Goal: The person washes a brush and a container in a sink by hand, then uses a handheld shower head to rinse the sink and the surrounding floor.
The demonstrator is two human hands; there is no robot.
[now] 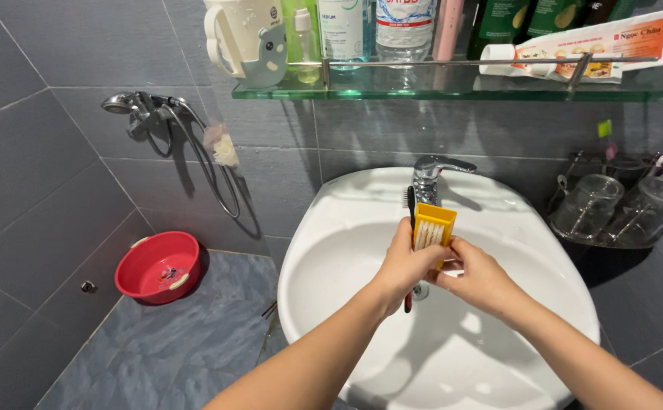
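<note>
Both hands meet at the centre of the frame over the white sink [346, 228]: the left hand [403, 266] is wrapped round a yellow box-shaped brush [432, 225] and, it seems, a dark-bristled toothbrush [410, 201] standing upright beside it, while the right hand [479, 277] pinches the brush's lower right edge. The brush's long axis runs up the frame toward the chrome tap [430, 173] just behind it, pale bristles facing the camera. Along the top of the frame a glass shelf [392, 91] carries a pale mug [244, 34], clear and green bottles, and a white tube with red and orange panels [612, 38] lying flat. A red basin [158, 267] sits on the floor at lower left.
</note>
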